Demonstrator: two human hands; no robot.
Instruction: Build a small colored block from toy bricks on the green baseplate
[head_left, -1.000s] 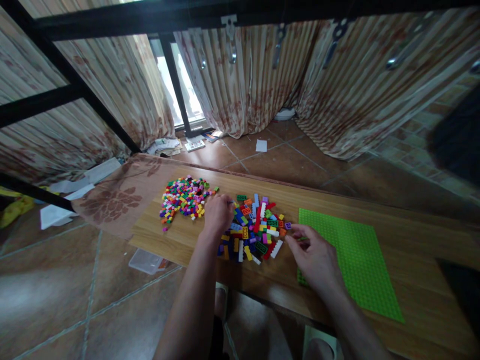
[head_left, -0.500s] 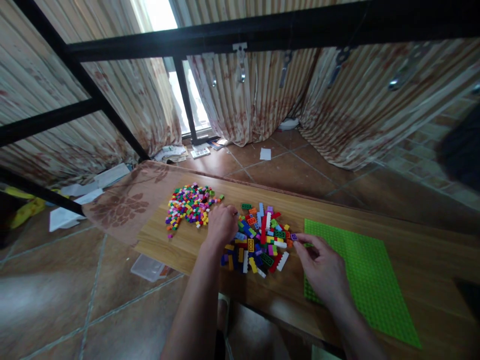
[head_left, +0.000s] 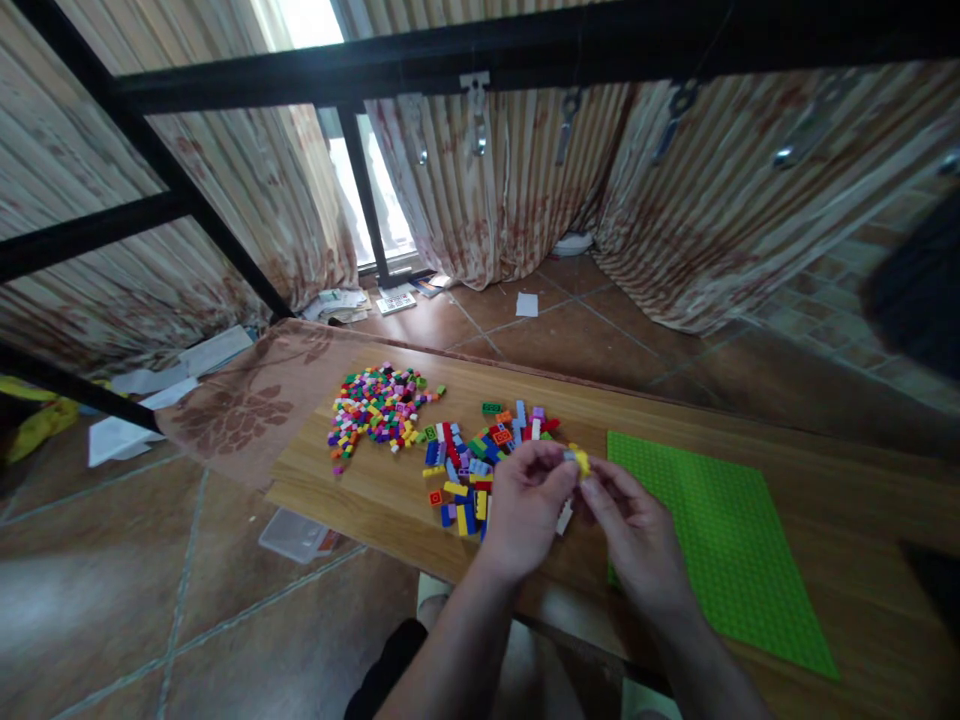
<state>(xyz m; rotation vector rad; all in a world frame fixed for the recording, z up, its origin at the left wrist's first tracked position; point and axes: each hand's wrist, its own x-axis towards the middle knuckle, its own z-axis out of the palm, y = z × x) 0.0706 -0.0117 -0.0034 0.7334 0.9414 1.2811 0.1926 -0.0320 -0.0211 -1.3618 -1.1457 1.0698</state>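
Note:
My left hand (head_left: 525, 510) and my right hand (head_left: 637, 525) meet above the right side of a pile of larger toy bricks (head_left: 457, 490). Between their fingertips is a small yellow toy brick (head_left: 583, 462), with a pale bluish piece (head_left: 569, 456) touching it at the left. Both hands are closed in a pinch. The right fingers grip the yellow brick, while the left thumb and forefinger close on the pale piece, partly hidden. My left hand covers much of the pile. Just right of my right hand lies a green studded baseplate (head_left: 739, 540).
A heap of tiny coloured bricks (head_left: 379, 405) lies at the left of the wooden table (head_left: 405, 500). A clear plastic lid or tray (head_left: 292, 535) rests on the tiled floor. Black metal bars (head_left: 300, 80) cross above the far side, before striped curtains (head_left: 502, 200).
My left hand has moved right from the pile's upper left to meet my right hand. The yellow brick and pale piece now show between the fingertips.

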